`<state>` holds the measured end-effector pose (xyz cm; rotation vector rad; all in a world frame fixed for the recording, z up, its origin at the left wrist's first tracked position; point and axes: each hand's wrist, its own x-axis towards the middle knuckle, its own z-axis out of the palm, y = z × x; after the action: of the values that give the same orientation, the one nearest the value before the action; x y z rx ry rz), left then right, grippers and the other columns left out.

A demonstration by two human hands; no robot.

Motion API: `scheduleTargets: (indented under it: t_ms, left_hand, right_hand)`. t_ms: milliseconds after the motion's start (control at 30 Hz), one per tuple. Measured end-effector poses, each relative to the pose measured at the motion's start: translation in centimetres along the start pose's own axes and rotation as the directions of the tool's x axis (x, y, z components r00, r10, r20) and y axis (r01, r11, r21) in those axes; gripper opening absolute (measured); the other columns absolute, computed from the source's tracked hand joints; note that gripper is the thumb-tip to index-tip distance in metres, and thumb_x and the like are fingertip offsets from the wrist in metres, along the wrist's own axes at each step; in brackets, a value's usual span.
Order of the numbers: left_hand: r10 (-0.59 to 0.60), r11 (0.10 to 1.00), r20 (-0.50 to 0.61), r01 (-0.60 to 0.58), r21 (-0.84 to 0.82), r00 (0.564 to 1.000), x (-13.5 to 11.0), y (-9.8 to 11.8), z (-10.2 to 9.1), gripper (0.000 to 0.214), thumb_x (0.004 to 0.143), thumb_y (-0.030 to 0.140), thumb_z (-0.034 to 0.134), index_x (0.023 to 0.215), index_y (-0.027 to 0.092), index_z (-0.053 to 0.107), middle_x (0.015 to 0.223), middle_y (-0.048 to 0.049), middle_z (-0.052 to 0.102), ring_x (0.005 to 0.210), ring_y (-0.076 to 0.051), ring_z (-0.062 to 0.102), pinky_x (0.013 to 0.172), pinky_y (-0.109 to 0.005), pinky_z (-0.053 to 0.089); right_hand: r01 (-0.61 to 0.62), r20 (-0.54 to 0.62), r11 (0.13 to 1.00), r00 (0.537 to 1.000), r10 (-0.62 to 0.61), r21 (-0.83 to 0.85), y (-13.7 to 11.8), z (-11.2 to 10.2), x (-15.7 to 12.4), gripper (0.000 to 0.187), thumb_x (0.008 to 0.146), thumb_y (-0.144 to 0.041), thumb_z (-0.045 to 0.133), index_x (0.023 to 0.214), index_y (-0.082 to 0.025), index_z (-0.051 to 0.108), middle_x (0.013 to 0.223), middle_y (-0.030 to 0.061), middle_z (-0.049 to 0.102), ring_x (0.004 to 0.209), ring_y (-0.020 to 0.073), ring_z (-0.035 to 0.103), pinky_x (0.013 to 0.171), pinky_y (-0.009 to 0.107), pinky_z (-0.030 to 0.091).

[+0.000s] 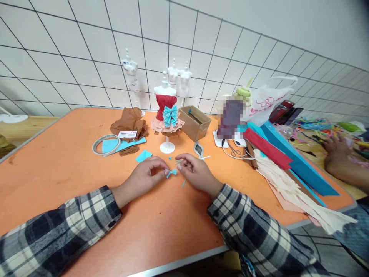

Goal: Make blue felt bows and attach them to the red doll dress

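Observation:
A tiny blue paper bow (pixel 172 172) lies on the orange table (pixel 72 169), pinched at its left end by the fingertips of my left hand (pixel 145 177). Just right of the bow, my right hand (pixel 193 169) rests on the table with its fingers curled around something thin and pale that I cannot make out. Behind the hands stands a small white mannequin (pixel 167 115) wearing a red bodice, a blue bow and a pink ruffled skirt. A blue paper scrap (pixel 143 156) lies near its base.
Brown crepe paper (pixel 129 123), a tape roll (pixel 106 144), a cardboard box (pixel 194 122), scissors (pixel 235 149) and sheets of red, blue and cream paper (pixel 285 169) lie around. More white mannequins (pixel 131 77) stand by the grid wall. Another person's hand (pixel 336 148) is at the right.

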<state>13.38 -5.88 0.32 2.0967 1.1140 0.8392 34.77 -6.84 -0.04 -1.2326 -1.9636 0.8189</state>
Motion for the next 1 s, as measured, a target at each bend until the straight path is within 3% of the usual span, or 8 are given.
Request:
scheduleTargets:
  t_ms: [133,267,533,633,700,767,867,1000]
  left_hand:
    - [-0.141,0.985,-0.089,0.131,-0.111,0.986,0.1,-0.4,0.0,0.025,0.081,0.042,0.06,0.077,0.018,0.066,0.082,-0.004,0.071,0.079,-0.02,0.063,0.076,-0.031,0.049]
    - [-0.208,0.968,-0.107,0.189,-0.163,0.972,0.2,-0.6,0.2,0.026,0.078,0.045,0.062,0.076,0.019,0.066,0.082,-0.004,0.071,0.079,-0.02,0.064,0.076,-0.031,0.049]
    - [-0.233,0.96,-0.1,0.213,-0.182,0.967,0.2,-0.9,0.4,0.026,0.076,0.045,0.064,0.076,0.019,0.069,0.082,-0.0046,0.071,0.079,-0.02,0.064,0.076,-0.032,0.049]
    - [-0.245,0.956,-0.126,0.217,-0.199,0.961,0.2,-0.9,0.4,0.026,0.075,0.045,0.065,0.076,0.019,0.069,0.081,-0.0043,0.071,0.078,-0.02,0.064,0.075,-0.031,0.049]
    - [-0.276,0.945,-0.15,0.24,-0.225,0.949,0.3,-0.7,0.5,0.026,0.074,0.045,0.067,0.076,0.019,0.069,0.08,-0.0038,0.071,0.076,-0.02,0.064,0.073,-0.03,0.049]
    - [-0.313,0.93,-0.168,0.265,-0.254,0.935,0.3,-0.5,0.6,0.027,0.074,0.045,0.067,0.077,0.018,0.069,0.079,-0.0035,0.071,0.074,-0.02,0.064,0.071,-0.03,0.049]
    - [-0.316,0.923,-0.183,0.257,-0.285,0.931,0.3,0.2,1.1,0.026,0.077,0.043,0.065,0.08,0.018,0.069,0.08,-0.0038,0.071,0.076,-0.02,0.064,0.073,-0.03,0.049]
    - [-0.211,0.962,-0.261,0.154,-0.224,0.942,-0.1,1.0,1.7,0.022,0.081,0.04,0.063,0.081,0.018,0.069,0.084,-0.0042,0.071,0.078,-0.019,0.064,0.074,-0.031,0.049]
  right_hand:
    - [0.182,0.21,0.975,0.966,-0.152,-0.13,0.5,-1.8,0.1,0.004,0.081,-0.016,0.066,0.082,-0.018,0.07,0.08,0.0009,0.067,0.078,0.0141,0.059,0.076,0.027,0.042]
    - [0.281,0.369,0.943,0.907,-0.201,-0.178,0.6,-2.4,0.0,0.004,0.079,-0.016,0.07,0.082,-0.019,0.071,0.084,0.0019,0.069,0.085,0.016,0.06,0.082,0.029,0.042]
    - [0.242,0.444,0.902,0.894,-0.064,-0.357,0.7,-2.1,-0.2,0.004,0.077,-0.02,0.074,0.079,-0.019,0.071,0.08,0.0016,0.068,0.084,0.017,0.057,0.078,0.028,0.039]
    - [0.193,0.391,0.913,0.92,-0.04,-0.36,0.5,-1.8,-0.4,0.004,0.076,-0.014,0.07,0.075,-0.017,0.067,0.078,0.0018,0.064,0.081,0.0158,0.055,0.074,0.027,0.038]
    - [0.084,0.271,0.962,0.962,-0.011,-0.26,0.1,-1.2,-0.4,0.005,0.077,-0.013,0.066,0.074,-0.017,0.065,0.077,0.0009,0.06,0.075,0.0133,0.053,0.068,0.025,0.037]
    - [-0.083,0.138,0.997,0.987,0.081,0.003,-0.4,-0.3,-0.5,0.004,0.08,-0.019,0.064,0.077,-0.017,0.062,0.071,-0.002,0.055,0.063,0.01,0.047,0.06,0.023,0.035]
    - [-0.265,0.071,0.831,0.962,0.265,0.489,-1.4,1.5,-0.5,0.019,0.079,-0.037,0.064,0.081,-0.018,0.059,0.064,-0.0061,0.048,0.05,0.0068,0.036,0.048,0.021,0.03]
    - [-0.292,0.036,0.67,0.929,0.368,0.683,-2.4,2.9,-0.7,0.028,0.071,-0.043,0.071,0.079,-0.018,0.059,0.06,-0.0066,0.047,0.046,0.0058,0.035,0.041,0.02,0.027]
